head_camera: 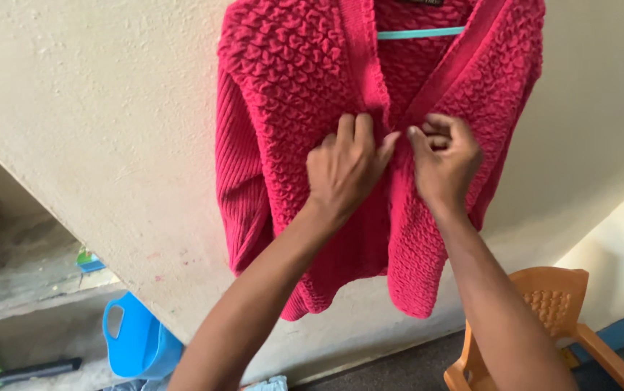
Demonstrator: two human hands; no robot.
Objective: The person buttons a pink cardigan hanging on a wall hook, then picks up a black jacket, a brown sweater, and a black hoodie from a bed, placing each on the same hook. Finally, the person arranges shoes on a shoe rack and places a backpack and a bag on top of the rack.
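Red knit cardigan [290,87] hangs on a teal hanger [420,32] against the cream wall [109,108]. My left hand [344,170] pinches the left front band, fingers curled nearly closed; my right hand [446,159] grips the opposite band at 3 o'clock. Orange chair [551,304] sits at 5 o'clock, well apart.

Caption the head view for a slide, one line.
Both hands, left and right, pinch the front edges of a red knit cardigan on a teal hanger.
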